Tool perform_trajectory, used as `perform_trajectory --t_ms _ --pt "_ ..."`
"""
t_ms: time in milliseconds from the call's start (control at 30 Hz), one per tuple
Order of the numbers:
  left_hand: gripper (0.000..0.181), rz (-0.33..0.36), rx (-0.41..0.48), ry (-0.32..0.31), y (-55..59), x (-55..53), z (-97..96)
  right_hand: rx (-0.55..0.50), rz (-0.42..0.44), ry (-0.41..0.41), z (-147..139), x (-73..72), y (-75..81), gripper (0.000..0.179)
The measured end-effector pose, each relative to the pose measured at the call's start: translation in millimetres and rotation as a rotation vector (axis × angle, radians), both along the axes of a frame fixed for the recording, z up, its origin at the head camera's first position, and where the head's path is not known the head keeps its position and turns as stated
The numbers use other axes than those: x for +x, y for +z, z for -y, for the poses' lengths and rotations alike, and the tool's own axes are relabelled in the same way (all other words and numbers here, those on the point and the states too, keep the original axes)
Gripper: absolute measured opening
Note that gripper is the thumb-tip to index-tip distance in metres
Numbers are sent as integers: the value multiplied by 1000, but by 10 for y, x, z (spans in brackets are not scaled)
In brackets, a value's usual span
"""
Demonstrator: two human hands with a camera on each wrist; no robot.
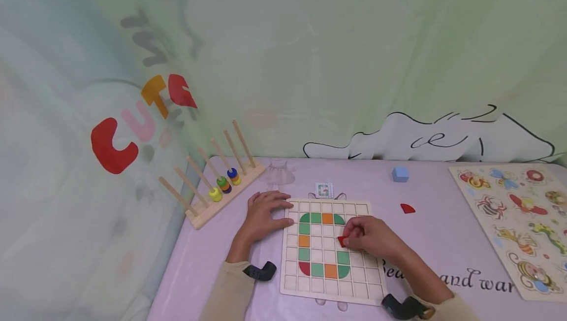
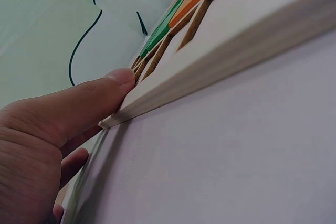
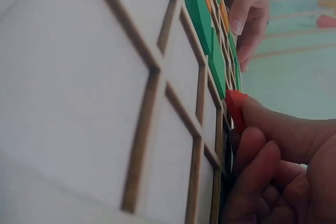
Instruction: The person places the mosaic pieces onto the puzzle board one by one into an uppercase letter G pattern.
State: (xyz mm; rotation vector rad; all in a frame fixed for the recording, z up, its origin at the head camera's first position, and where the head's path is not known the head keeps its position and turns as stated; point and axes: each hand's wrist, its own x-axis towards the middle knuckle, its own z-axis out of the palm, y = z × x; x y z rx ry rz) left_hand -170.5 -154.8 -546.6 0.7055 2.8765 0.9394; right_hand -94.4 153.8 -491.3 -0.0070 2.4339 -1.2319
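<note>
A wooden grid board [image 1: 292, 284] lies on the table with green, orange and red tiles set in a ring of its cells. Between thumb and fingers my right hand [image 1: 374, 237] pinches a red tile [image 1: 340, 241] over the ring's right side, just above a green tile [image 1: 343, 257]. The right wrist view shows that red tile [image 3: 236, 109] tilted at the grid; its lower part is hidden by the fingers. My left hand [image 1: 266, 215] rests at the board's upper left edge, its thumb [image 2: 118, 80] touching the rim and its fingers loosely spread.
Above the board lies a small pattern card [image 1: 324, 190]. A loose red quarter-round tile [image 1: 407, 208] and a blue cube [image 1: 400, 174] are to the right. An insect puzzle board [image 1: 483, 227] stands at far right, a peg rack [image 1: 208, 212] with beads at left. Fabric walls border the table.
</note>
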Motion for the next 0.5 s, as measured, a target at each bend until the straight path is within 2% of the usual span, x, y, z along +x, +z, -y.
perform_trajectory --t_ms 500 --pt "40 -2 -14 -5 -11 -9 2 175 -76 -1 92 20 -25 25"
